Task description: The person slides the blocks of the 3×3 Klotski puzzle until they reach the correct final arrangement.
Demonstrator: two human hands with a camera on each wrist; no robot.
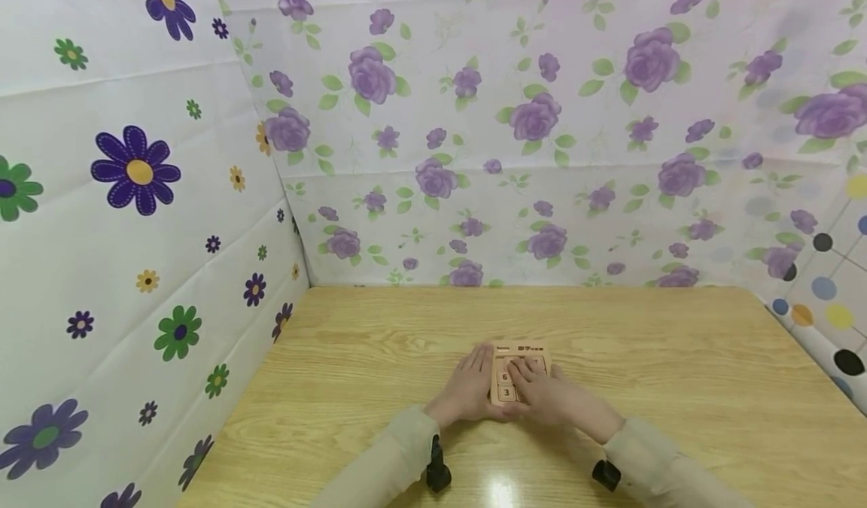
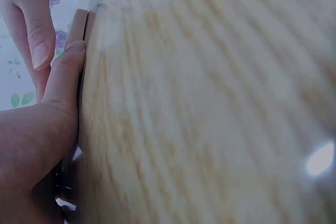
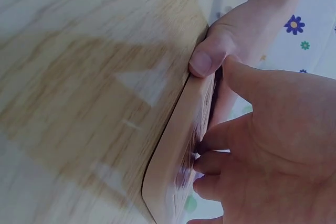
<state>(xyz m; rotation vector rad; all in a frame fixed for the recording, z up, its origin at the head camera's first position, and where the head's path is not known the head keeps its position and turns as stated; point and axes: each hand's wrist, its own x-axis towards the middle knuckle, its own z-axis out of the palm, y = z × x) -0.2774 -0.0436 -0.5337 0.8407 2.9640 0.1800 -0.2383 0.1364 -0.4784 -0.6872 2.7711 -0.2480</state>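
Note:
A light wooden number slide puzzle (image 1: 524, 348) lies flat on the table, its tiles showing digits such as 6 and 3. Along its left side my left hand (image 1: 463, 389) holds it, the thumb on the near edge, as the right wrist view also shows. From the right, my right hand (image 1: 550, 400) reaches over the board with its fingertips on the numbered tiles, covering several of them. In the right wrist view, the fingertips of this hand (image 3: 278, 145) meet the board's face, and its thumb is close to the left thumb.
The wood-grain table (image 1: 352, 350) extends around the puzzle on all sides. Flower-patterned cloth (image 1: 440, 132) hangs behind it, with another cloth (image 1: 122, 267) along the left. A dark wrist device (image 1: 438, 469) sits below the left sleeve, and a similar one (image 1: 606, 476) below the right.

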